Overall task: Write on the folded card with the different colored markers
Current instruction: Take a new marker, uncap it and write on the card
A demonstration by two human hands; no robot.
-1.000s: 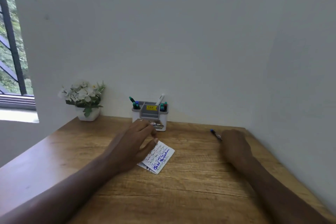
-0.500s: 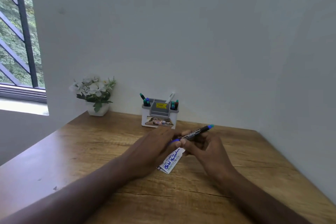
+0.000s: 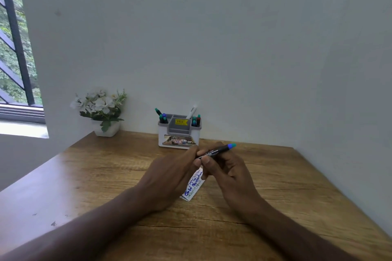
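Observation:
A black marker with a blue end (image 3: 218, 151) is held above the desk between both hands. My right hand (image 3: 229, 167) grips its barrel. My left hand (image 3: 171, 174) pinches the marker's near end, which is hidden under the fingers. Under the hands lies the white folded card (image 3: 193, 186) with blue and green handwriting on it, partly covered by my left hand. A white and grey marker holder (image 3: 179, 133) with several coloured markers stands at the back by the wall.
A white pot of white flowers (image 3: 101, 110) stands at the back left of the wooden desk (image 3: 275, 207). White walls close the desk at the back and right. A window (image 3: 14, 48) is at the far left.
A second ago my left hand rested on the card and my right hand was at the marker off to the right. Since then both hands have come together on the marker above the card.

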